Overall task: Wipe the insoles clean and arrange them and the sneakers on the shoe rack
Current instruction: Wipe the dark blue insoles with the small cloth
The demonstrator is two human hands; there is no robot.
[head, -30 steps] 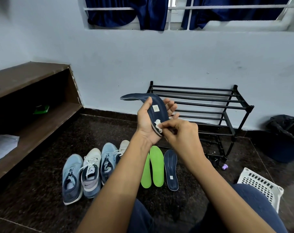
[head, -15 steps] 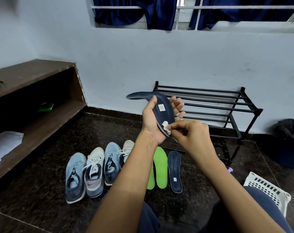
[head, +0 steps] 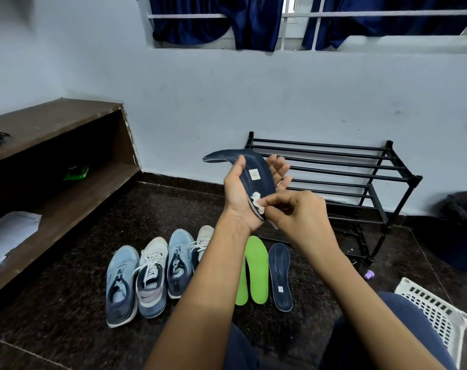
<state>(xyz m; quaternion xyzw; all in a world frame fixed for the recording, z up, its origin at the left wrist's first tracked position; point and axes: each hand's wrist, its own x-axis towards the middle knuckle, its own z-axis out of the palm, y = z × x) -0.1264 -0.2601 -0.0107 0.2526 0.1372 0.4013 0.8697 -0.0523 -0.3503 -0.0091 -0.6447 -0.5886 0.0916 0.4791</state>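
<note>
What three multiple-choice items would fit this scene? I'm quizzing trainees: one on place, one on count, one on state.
1. Where do the green insoles lie?
A. on the rack
B. in the basket
C. on the floor

2. How many sneakers stand in the row?
A. four
B. two
C. six

3. What is the right hand doing?
A. hanging open
B. pinching a white wipe against the held insole
C. gripping a sneaker

Key:
1 C, they lie flat beside the sneakers.
2 A, four show side by side.
3 B, it presses the wipe to the insole's lower end.
</note>
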